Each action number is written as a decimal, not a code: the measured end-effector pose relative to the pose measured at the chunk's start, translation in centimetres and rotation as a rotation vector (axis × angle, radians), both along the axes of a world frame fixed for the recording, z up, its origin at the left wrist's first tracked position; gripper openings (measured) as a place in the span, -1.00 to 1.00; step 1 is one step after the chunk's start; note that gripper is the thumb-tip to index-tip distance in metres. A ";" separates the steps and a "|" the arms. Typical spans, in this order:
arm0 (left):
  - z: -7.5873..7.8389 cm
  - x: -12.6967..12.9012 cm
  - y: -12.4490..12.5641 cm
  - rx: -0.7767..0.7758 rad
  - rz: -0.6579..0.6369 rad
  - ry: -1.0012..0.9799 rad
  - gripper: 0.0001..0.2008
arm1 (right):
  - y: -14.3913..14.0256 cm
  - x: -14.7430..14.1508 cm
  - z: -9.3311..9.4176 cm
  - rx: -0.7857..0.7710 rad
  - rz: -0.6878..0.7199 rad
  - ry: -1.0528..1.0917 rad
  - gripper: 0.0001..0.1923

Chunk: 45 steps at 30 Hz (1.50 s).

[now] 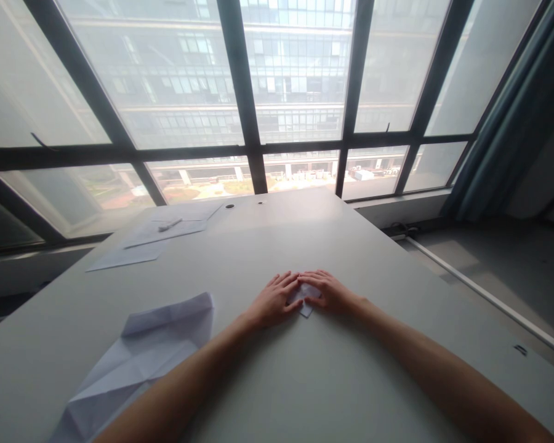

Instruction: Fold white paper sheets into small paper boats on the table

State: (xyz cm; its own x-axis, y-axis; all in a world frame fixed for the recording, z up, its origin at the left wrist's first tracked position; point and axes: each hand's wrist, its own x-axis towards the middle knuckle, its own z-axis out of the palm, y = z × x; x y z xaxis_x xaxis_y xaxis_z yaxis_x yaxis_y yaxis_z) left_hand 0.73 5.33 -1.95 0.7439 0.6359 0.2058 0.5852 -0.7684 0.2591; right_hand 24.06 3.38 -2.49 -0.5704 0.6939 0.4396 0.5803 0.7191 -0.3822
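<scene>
White paper, folded small (pixel 305 299), lies flat near the middle of the tabletop (pixel 332 246), pinned under both hands. The left hand (pixel 274 303) rests palm down with its fingers spread over the paper's left part; the right hand (pixel 330 291) lies flat on the right part, fingertips meeting the left ones above the fold. Neither hand grips: both are open and pressing, and only a corner of the paper shows between them, pointing toward the near edge.

To crease well here, it seems best to keep one hand still as an anchor while the other runs a fingertip firmly along the fold, from the middle outward, so the layers do not slip out of line.

Toward the near left corner lies a larger folded sheet (pixel 138 363), well apart from the hands. At the far left edge sit flat sheets (pixel 133 252) with a pen (pixel 170 224) on them.
</scene>
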 end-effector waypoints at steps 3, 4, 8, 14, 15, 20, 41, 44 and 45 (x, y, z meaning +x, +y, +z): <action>0.0 0.0 0.0 0.006 -0.003 0.006 -0.39 | 0.0 0.0 0.0 -0.015 -0.008 -0.012 -0.42; 0.0 0.0 0.0 0.008 -0.002 0.010 -0.38 | -0.1 0.0 0.0 -0.023 -0.012 -0.019 -0.41; -0.1 0.0 0.0 0.026 0.019 0.025 -0.36 | -0.3 0.1 0.2 -0.065 -0.035 -0.055 -0.37; -0.2 0.0 -0.1 0.049 0.026 0.018 -0.36 | -0.6 0.1 0.4 -0.103 -0.045 -0.083 -0.37; -0.2 0.0 -0.1 0.051 0.028 0.016 -0.37 | -0.6 0.1 0.4 -0.102 -0.047 -0.082 -0.37; 0.0 0.1 -0.2 0.055 0.024 0.005 -0.38 | -0.5 0.1 0.3 -0.094 -0.049 -0.072 -0.38; 0.2 0.1 -0.3 0.082 0.015 0.030 -0.42 | -0.3 0.1 0.1 -0.102 -0.033 -0.086 -0.36; 0.2 0.1 -0.4 0.083 0.016 0.024 -0.43 | -0.3 0.2 0.1 -0.108 -0.035 -0.091 -0.37; 0.2 0.1 -0.4 0.078 0.018 0.020 -0.43 | -0.2 0.2 0.1 -0.110 -0.036 -0.090 -0.37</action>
